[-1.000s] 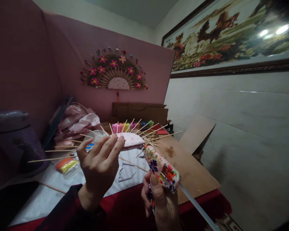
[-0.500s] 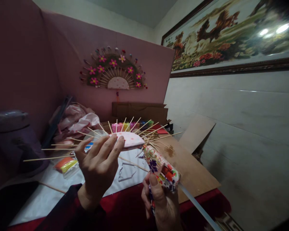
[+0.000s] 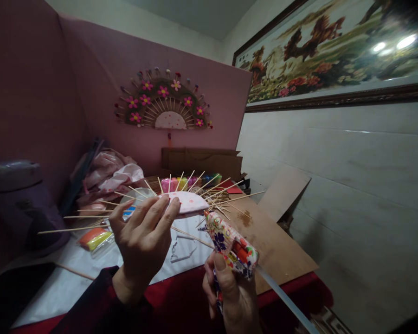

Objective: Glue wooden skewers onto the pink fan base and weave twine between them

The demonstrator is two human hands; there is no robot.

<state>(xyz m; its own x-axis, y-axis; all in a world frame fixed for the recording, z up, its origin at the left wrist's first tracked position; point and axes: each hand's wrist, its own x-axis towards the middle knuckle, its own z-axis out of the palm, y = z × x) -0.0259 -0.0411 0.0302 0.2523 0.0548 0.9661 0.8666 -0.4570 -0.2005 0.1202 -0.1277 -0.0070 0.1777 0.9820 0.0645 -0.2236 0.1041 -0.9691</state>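
Note:
In my left hand (image 3: 142, 236) is a half-round base (image 3: 191, 202) covered in white cloth with pinkish dots; my fingers lie over its face and the thumb is hidden. Thin wooden sticks (image 3: 209, 183) fan out from its curved edge. My right hand (image 3: 229, 292) is wrapped round the handle of a flower-patterned glue gun (image 3: 229, 241). The gun's orange nozzle is at the right end of the base's straight edge; whether it touches I cannot tell. A long translucent glue stick (image 3: 285, 297) sticks out of the gun's back.
A finished stick fan with pink flowers (image 3: 163, 91) hangs on the pink board behind. Clay packets (image 3: 92, 236) lie at left, near crumpled pink cloth (image 3: 107, 171). Cardboard (image 3: 281, 260) covers the table's right side. Glasses-shaped white pieces (image 3: 183, 250) lie on the white sheet.
The glue gun has shifted slightly left along with my right hand. The stick fan in my left hand has turned very slightly.

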